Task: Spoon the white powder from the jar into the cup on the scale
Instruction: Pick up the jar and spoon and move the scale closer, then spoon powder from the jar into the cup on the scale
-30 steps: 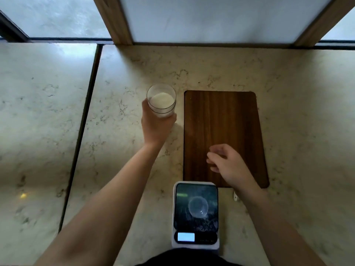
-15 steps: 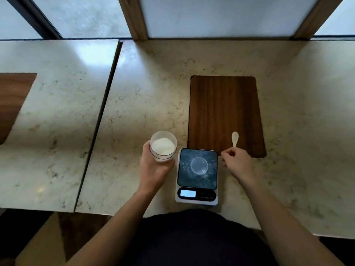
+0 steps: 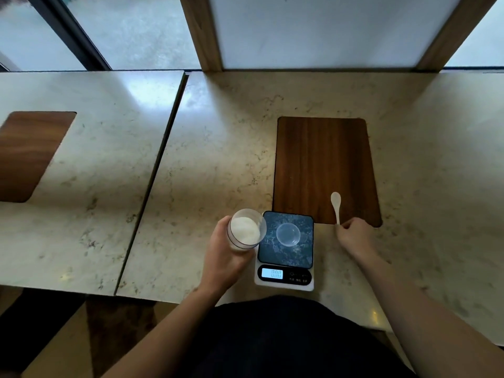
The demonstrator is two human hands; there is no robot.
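My left hand [image 3: 224, 251] grips a clear jar [image 3: 246, 230] of white powder, tilted toward the scale [image 3: 285, 251] and held just left of it. A small clear cup [image 3: 288, 234] stands empty on the scale's dark platform; the display reads 0.00. My right hand [image 3: 354, 237] pinches the handle end of a small white spoon [image 3: 336, 204], whose bowl points away over the wooden board [image 3: 321, 159].
The scale sits at the near edge of a marble counter [image 3: 218, 159]. The counter has a seam [image 3: 161, 159] to the left, and a second wooden board [image 3: 24, 154] lies at the far left. Window frames rise behind.
The left hand brought the jar from beside the board down next to the scale and tilted it. The right hand took hold of the spoon. The view pulled back.
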